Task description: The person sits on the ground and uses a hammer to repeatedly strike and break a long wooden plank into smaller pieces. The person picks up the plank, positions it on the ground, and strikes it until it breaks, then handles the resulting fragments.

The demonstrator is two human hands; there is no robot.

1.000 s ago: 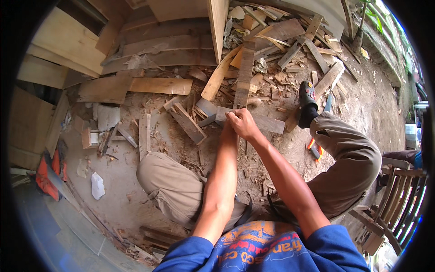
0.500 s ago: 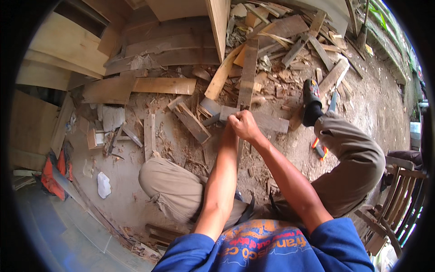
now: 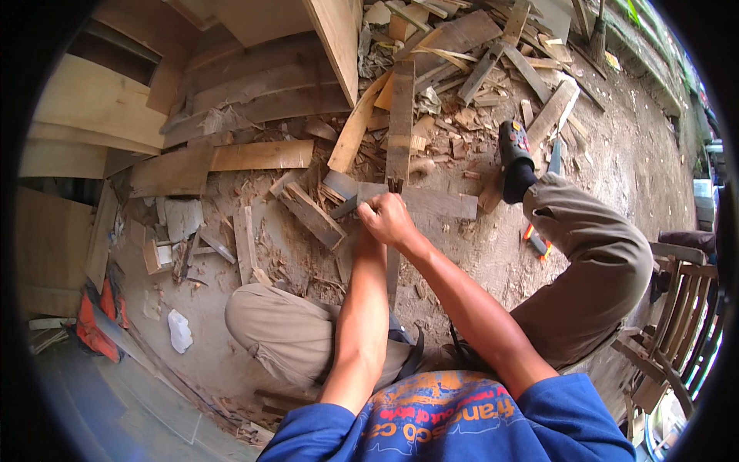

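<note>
My right hand (image 3: 390, 219) is closed and overlaps my left hand (image 3: 369, 237), which is mostly hidden beneath it. Whatever the two clasped hands grip is covered by the fingers. A dark grey flat piece (image 3: 344, 208), blade-like, pokes out just left of them; I cannot tell whether it is held. Directly beyond the hands, a long weathered plank (image 3: 399, 127) stretches away from me, with a dark split or notch (image 3: 395, 185) near the knuckles. Across it lies a grey-brown board (image 3: 443, 202), reaching right from under the hands.
Scrap wood (image 3: 481, 58) is heaped at the far right. A short wood block (image 3: 310, 213) and a flat board (image 3: 262, 155) lie left. An orange-and-black tool (image 3: 536, 242) rests by my right leg. Plywood panels (image 3: 92, 100) stand left; a slatted wooden chair (image 3: 685, 308) stands right.
The whole view has shifted, so the scene sits farther left. My clasped hands have drawn slightly left and back from the plank's notch, which shows more now.
</note>
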